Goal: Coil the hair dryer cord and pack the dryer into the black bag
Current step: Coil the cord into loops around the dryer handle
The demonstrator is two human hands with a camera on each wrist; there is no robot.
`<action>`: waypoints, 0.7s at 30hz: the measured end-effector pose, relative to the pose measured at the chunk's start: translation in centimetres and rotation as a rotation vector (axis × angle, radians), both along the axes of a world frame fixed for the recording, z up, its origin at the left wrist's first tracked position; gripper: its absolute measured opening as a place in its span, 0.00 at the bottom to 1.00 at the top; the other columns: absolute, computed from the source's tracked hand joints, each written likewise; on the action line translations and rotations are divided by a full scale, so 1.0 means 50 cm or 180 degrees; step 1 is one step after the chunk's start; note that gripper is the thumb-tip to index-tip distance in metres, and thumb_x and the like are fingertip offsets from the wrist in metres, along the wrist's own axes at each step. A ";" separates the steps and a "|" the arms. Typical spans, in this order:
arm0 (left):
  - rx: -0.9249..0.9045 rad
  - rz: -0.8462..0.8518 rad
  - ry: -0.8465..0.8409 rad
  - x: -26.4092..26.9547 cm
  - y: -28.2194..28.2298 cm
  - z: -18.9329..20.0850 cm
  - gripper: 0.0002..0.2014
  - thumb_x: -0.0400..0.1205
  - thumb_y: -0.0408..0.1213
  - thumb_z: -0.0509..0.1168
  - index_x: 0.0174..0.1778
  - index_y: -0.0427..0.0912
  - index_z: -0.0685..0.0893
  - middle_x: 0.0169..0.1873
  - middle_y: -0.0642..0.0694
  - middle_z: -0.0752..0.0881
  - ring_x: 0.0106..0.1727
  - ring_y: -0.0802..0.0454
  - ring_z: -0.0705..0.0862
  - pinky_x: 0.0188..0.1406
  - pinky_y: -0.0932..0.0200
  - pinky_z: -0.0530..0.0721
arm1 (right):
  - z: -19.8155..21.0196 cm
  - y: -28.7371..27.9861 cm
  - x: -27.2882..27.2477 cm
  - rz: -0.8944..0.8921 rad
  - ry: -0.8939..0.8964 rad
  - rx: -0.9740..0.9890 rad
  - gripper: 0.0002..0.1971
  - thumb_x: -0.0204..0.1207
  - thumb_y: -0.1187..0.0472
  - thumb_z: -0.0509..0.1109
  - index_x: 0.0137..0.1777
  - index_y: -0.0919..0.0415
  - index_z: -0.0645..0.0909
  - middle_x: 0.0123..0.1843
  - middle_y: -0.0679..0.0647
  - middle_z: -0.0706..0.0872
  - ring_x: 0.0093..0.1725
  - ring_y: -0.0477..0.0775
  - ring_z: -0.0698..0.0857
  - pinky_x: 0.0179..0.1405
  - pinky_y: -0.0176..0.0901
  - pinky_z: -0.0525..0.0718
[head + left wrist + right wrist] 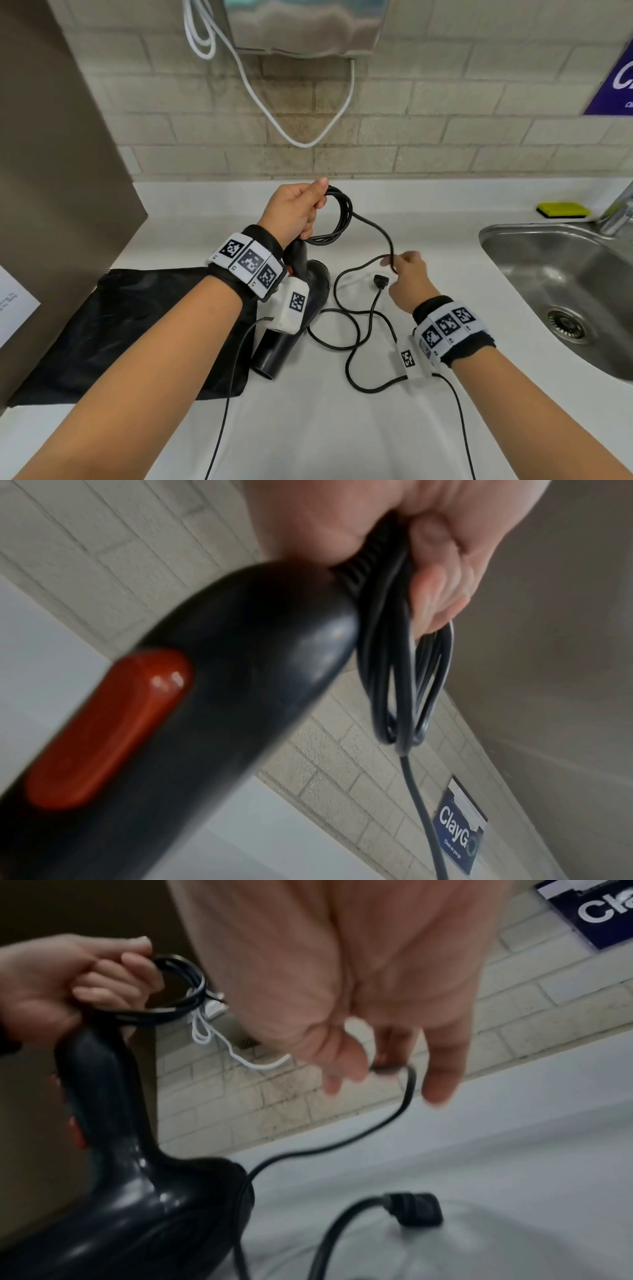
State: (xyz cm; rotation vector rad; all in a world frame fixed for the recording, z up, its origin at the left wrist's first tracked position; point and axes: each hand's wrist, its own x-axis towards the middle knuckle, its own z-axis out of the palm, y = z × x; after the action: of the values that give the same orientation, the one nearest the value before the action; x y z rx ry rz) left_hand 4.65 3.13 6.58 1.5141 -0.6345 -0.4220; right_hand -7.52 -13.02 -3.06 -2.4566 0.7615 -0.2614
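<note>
My left hand (pixel 308 212) is raised over the white counter and grips several loops of the black cord coil (pixel 342 216) together with the cord end of the black hair dryer (pixel 308 284). The dryer hangs below it, nozzle down toward the black bag (pixel 120 325). The left wrist view shows the dryer handle (pixel 240 656), its red switch (pixel 109 729) and the coil (pixel 404 683) held in curled fingers (pixel 438 588). My right hand (pixel 394 265) pinches the loose cord (pixel 356 342) a little right of the dryer. The plug (pixel 381 281) lies on the counter just below that hand.
The bag lies flat at the left, against a brown partition (pixel 51 171). A steel sink (pixel 565 291) with a faucet (pixel 616 212) and a yellow sponge (pixel 563 209) is at the right. A white cable (pixel 308 137) hangs from a metal wall unit above.
</note>
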 end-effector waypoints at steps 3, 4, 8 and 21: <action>0.0012 0.0029 -0.0040 -0.005 -0.004 -0.002 0.22 0.85 0.47 0.58 0.25 0.43 0.69 0.11 0.57 0.62 0.13 0.59 0.57 0.15 0.67 0.60 | -0.025 0.017 -0.002 -0.0647 -0.0773 -0.0416 0.18 0.70 0.77 0.62 0.61 0.71 0.71 0.64 0.67 0.67 0.62 0.65 0.67 0.53 0.40 0.69; 0.0015 0.0053 -0.0051 -0.006 -0.005 -0.003 0.22 0.85 0.47 0.58 0.25 0.43 0.69 0.12 0.57 0.62 0.13 0.59 0.57 0.14 0.67 0.61 | -0.031 0.021 -0.002 -0.0795 -0.0979 -0.0425 0.17 0.69 0.77 0.65 0.58 0.73 0.70 0.62 0.68 0.68 0.58 0.65 0.68 0.52 0.42 0.70; 0.0001 0.0114 -0.0051 -0.005 -0.004 -0.002 0.22 0.85 0.47 0.58 0.26 0.43 0.70 0.12 0.57 0.62 0.13 0.59 0.57 0.14 0.67 0.62 | -0.042 0.031 -0.005 -0.1020 -0.1391 -0.0206 0.15 0.68 0.75 0.68 0.54 0.73 0.70 0.61 0.68 0.66 0.53 0.56 0.62 0.47 0.34 0.65; 0.0081 0.0129 -0.0092 -0.013 -0.015 -0.003 0.22 0.85 0.49 0.58 0.26 0.42 0.71 0.10 0.57 0.62 0.13 0.59 0.59 0.15 0.67 0.64 | -0.048 0.042 0.014 -0.0495 0.0557 0.0639 0.23 0.74 0.63 0.69 0.65 0.66 0.64 0.61 0.64 0.79 0.54 0.61 0.80 0.46 0.43 0.76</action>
State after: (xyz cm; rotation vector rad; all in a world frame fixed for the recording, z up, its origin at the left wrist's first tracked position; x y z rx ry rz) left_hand 4.00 2.37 6.42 1.5570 -0.6221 -0.3792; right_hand -6.81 -10.94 -5.46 -2.2539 1.0049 -0.0244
